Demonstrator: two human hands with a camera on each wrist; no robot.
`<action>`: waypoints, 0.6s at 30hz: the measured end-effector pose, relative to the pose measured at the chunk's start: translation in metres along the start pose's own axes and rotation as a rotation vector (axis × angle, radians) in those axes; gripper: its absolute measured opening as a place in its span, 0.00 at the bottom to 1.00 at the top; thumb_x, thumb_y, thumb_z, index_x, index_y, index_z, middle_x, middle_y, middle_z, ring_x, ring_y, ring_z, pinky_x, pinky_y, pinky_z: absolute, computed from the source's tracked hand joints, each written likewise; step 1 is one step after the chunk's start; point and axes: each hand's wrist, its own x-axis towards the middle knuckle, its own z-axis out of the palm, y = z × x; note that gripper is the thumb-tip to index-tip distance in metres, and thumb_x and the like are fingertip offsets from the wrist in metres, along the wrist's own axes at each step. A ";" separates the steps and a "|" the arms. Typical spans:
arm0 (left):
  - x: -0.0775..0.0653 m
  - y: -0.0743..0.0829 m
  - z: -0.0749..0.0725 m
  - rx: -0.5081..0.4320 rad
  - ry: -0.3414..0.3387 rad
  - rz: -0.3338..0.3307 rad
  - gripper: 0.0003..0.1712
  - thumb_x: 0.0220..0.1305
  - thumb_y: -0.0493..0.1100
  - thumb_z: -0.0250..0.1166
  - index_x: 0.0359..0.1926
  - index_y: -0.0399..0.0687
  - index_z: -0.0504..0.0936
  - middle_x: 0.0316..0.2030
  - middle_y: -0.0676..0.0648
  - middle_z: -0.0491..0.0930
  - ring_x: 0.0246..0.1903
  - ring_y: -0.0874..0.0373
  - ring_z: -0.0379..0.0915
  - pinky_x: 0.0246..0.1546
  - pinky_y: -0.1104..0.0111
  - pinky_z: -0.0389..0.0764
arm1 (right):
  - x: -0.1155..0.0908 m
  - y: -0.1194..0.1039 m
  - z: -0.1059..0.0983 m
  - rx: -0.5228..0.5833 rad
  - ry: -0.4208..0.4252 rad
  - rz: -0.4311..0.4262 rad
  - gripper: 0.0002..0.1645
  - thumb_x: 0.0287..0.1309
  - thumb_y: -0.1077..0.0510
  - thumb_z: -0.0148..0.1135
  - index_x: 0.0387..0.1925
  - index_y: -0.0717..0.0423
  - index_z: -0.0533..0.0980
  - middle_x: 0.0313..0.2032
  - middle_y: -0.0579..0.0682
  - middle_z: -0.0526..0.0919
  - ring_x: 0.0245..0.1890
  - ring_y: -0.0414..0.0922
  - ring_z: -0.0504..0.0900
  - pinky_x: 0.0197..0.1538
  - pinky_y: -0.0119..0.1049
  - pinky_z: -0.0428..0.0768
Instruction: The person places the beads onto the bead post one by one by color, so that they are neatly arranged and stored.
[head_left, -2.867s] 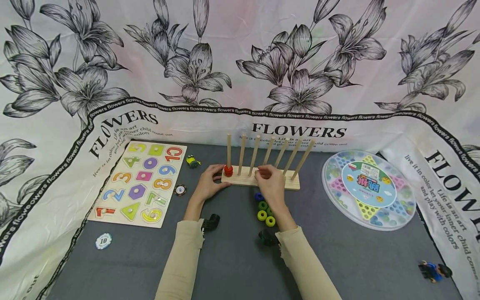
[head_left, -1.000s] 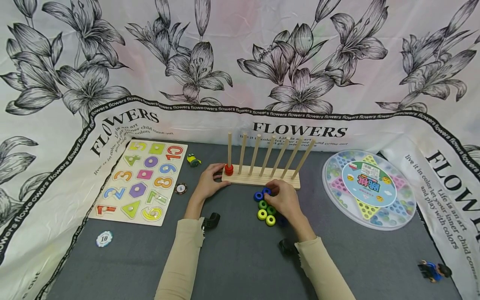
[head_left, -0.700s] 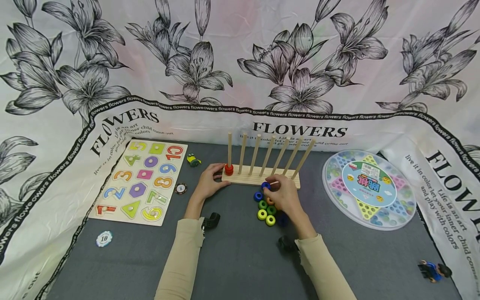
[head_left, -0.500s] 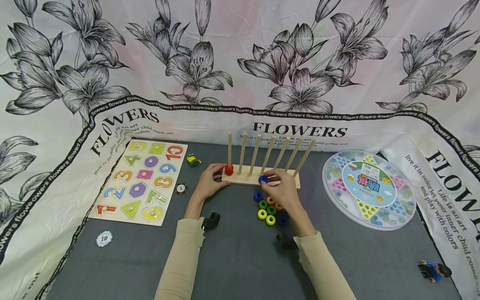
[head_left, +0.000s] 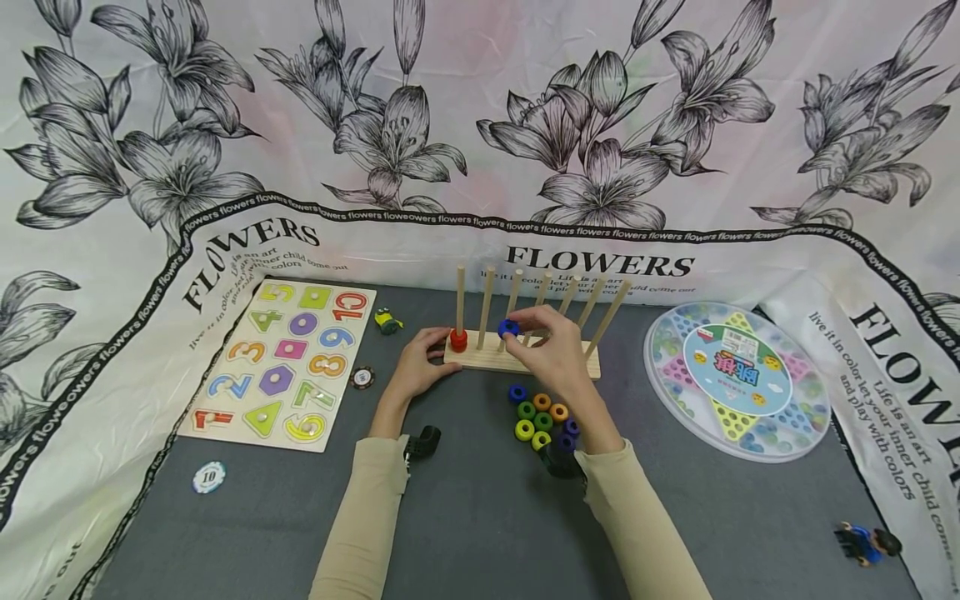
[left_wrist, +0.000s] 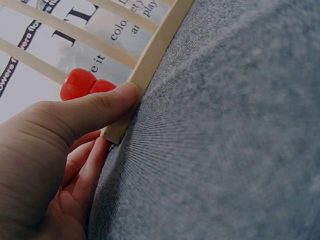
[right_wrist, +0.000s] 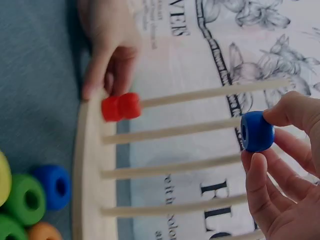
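Observation:
A wooden peg rack (head_left: pixel 487 357) with a row of upright pegs stands mid-table. Two red beads (right_wrist: pixel 121 106) sit stacked at the base of its leftmost peg. My left hand (head_left: pixel 417 363) grips the rack's left end, thumb (left_wrist: pixel 112 102) on the front edge and fingers behind. Between thumb and fingers, my right hand (head_left: pixel 553 346) pinches a blue bead (right_wrist: pixel 257 131), raised in front of the pegs. In the right wrist view the bead overlaps the upper part of the second peg. Blue, orange, green, yellow and purple beads (head_left: pixel 543 421) lie in a cluster below the rack.
A number puzzle board (head_left: pixel 281 367) lies on the left, with a dark poker chip (head_left: pixel 362 377) and small yellow-green toy (head_left: pixel 387 321) beside it. A light poker chip (head_left: pixel 208 477) is lower left. A round board-game box (head_left: pixel 737 379) and toy figure (head_left: pixel 866 542) lie right.
My right hand has picked the blue bead from the cluster and carried it up and left to the pegs. Orange and purple beads now show. The left hand stays at the rack's end.

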 end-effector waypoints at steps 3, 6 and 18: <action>0.000 0.001 0.000 0.000 0.004 0.005 0.39 0.52 0.31 0.76 0.65 0.29 0.71 0.61 0.34 0.69 0.58 0.41 0.71 0.57 0.62 0.80 | 0.006 -0.010 0.003 0.039 0.031 -0.028 0.14 0.55 0.64 0.70 0.45 0.60 0.84 0.41 0.54 0.84 0.38 0.47 0.83 0.29 0.30 0.83; 0.000 0.000 0.000 -0.005 0.008 0.005 0.39 0.51 0.31 0.76 0.65 0.29 0.71 0.61 0.34 0.69 0.58 0.41 0.71 0.57 0.62 0.80 | 0.013 -0.018 0.007 0.101 0.081 -0.076 0.14 0.55 0.66 0.70 0.45 0.61 0.84 0.41 0.55 0.85 0.38 0.48 0.83 0.28 0.27 0.82; 0.000 0.000 0.000 -0.001 0.011 0.017 0.39 0.51 0.30 0.76 0.65 0.29 0.71 0.61 0.33 0.69 0.58 0.40 0.72 0.56 0.62 0.80 | 0.047 -0.050 0.024 -0.017 0.396 -0.197 0.13 0.57 0.64 0.69 0.44 0.65 0.83 0.37 0.57 0.85 0.35 0.50 0.84 0.24 0.32 0.83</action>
